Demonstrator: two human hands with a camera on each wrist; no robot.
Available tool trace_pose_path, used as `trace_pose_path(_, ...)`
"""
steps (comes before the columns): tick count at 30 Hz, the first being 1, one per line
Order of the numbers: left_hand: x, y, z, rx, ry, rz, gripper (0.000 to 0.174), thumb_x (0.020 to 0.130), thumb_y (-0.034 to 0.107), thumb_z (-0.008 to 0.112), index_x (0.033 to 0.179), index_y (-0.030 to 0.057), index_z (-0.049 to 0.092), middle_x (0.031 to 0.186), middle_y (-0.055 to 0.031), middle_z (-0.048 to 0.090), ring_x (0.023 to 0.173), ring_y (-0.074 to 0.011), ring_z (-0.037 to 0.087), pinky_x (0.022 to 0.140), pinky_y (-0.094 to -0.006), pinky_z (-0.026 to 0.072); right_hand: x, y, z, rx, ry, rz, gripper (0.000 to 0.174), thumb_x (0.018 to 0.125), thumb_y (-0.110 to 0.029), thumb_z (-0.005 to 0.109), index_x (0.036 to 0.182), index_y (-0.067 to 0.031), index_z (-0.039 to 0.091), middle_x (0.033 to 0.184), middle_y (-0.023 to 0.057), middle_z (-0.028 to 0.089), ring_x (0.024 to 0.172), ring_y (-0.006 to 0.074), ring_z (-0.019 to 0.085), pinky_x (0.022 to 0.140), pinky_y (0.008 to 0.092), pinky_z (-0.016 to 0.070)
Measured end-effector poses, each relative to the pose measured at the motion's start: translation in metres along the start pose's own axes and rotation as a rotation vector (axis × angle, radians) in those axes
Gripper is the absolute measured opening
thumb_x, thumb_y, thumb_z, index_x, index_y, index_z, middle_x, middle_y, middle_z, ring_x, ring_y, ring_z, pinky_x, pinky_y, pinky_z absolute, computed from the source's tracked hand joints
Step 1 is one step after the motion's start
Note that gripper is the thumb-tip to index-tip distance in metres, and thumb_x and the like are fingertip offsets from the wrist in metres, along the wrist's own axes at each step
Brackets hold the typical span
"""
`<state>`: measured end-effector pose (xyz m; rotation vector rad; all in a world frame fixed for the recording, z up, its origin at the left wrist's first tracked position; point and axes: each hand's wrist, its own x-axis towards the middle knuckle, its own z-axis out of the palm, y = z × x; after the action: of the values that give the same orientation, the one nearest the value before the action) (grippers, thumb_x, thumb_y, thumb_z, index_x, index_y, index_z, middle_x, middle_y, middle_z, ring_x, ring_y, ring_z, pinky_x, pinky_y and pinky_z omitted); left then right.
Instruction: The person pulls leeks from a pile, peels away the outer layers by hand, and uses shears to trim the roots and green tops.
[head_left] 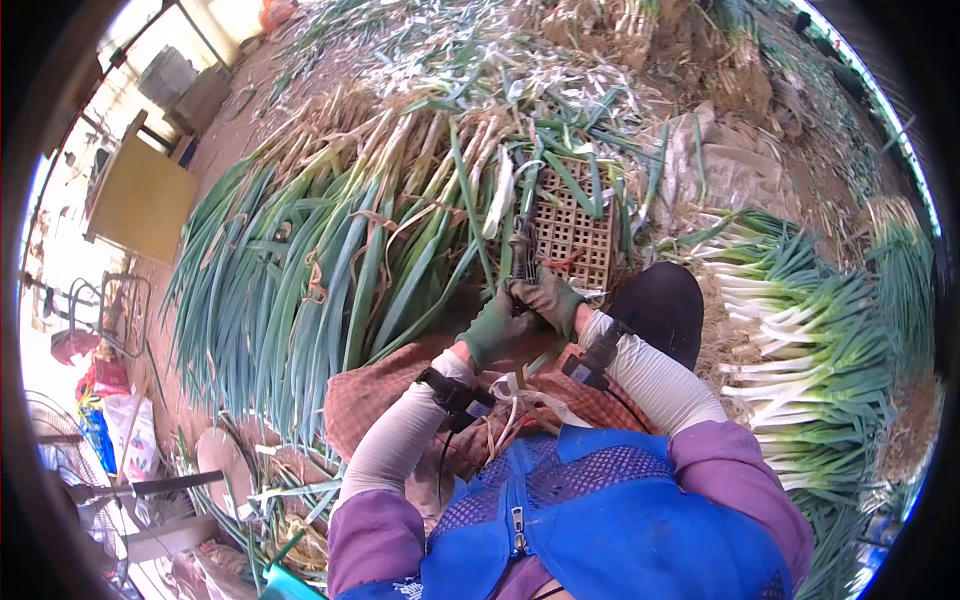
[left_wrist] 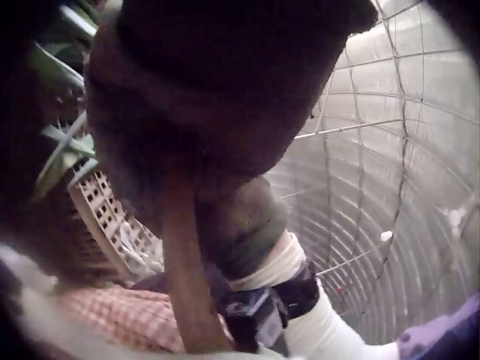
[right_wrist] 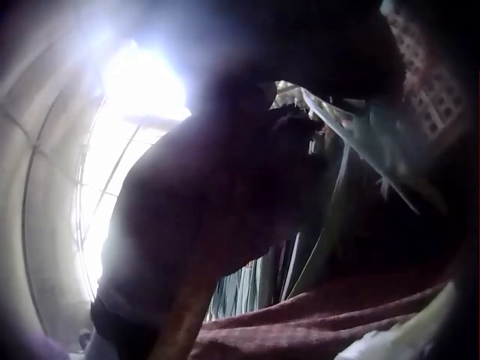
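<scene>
In the head view my two gloved hands meet in front of the lap. My left hand [head_left: 493,332], in a green glove, and my right hand [head_left: 550,302] close together around a long wooden-handled tool. Its flat brown wooden handle [left_wrist: 186,277] runs down below the hands in the left wrist view and shows dimly in the right wrist view. Beyond the hands, a dark, narrow end [head_left: 522,252] points forward beside the slatted plastic crate [head_left: 575,232]. Its kind cannot be told. Both wrist views leave the gloves mostly in dark shadow.
A broad pile of long green onions [head_left: 320,260] lies at the left. Trimmed green onions with white stalks [head_left: 770,340] are laid in a row at the right. Loose leaves [head_left: 500,75] litter the ground ahead. A checked cloth [head_left: 370,395] covers the lap; a fan [head_left: 70,440] stands lower left.
</scene>
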<state>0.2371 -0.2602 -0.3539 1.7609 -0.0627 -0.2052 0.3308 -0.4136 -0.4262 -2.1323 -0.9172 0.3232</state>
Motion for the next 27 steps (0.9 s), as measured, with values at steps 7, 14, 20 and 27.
trace_pose_path(7, 0.009, -0.06, 0.004, -0.274, -0.226, -0.029, 0.045, 0.088, 0.019, 0.066, 0.127, 0.0028, 0.048, 0.114, -0.0093, 0.061, 0.104, -0.0141, 0.055, 0.092, -0.0318, 0.0451, 0.023, 0.002, -0.01, 0.351, -0.104, 0.786, 0.058, 0.072, -0.043, 0.069, 0.11, 0.0005, 0.056, 0.094, 0.0206, 0.066, 0.088, 0.0324, 0.065, 0.079, 0.0401, 0.0502)
trace_pose_path(14, 0.038, -0.067, -0.087, 1.141, 0.515, -0.3, 0.066, 0.078, 0.033, 0.072, 0.132, 0.0074, 0.044, 0.132, -0.0135, 0.046, 0.122, -0.0317, 0.048, 0.098, -0.0411, 0.0433, 0.015, 0.013, -0.005, -0.347, -0.172, 0.753, 0.065, 0.075, -0.043, 0.068, 0.121, -0.0018, 0.046, 0.104, 0.0255, 0.064, 0.099, 0.0395, 0.064, 0.086, 0.0455, 0.05)
trace_pose_path(20, 0.05, -0.092, -0.128, 0.906, 0.285, -0.63, 0.061, 0.072, 0.035, 0.07, 0.123, 0.0058, 0.054, 0.122, -0.0197, 0.058, 0.115, -0.0339, 0.057, 0.095, -0.0416, 0.0461, 0.008, 0.007, 0.0, -0.309, -0.29, 0.783, 0.071, 0.072, -0.038, 0.074, 0.123, 0.0022, 0.044, 0.111, 0.028, 0.062, 0.104, 0.0398, 0.062, 0.089, 0.0444, 0.0499)
trace_pose_path(27, 0.039, -0.087, -0.055, 0.459, 0.076, -0.428, 0.05, 0.074, 0.034, 0.07, 0.114, 0.0062, 0.062, 0.106, -0.0192, 0.067, 0.1, -0.0329, 0.065, 0.089, -0.0398, 0.0492, 0.002, 0.02, -0.001, -0.196, -0.094, 0.731, 0.054, 0.069, -0.035, 0.071, 0.109, -0.0007, 0.057, 0.1, 0.0245, 0.065, 0.096, 0.0392, 0.063, 0.085, 0.0427, 0.0495)
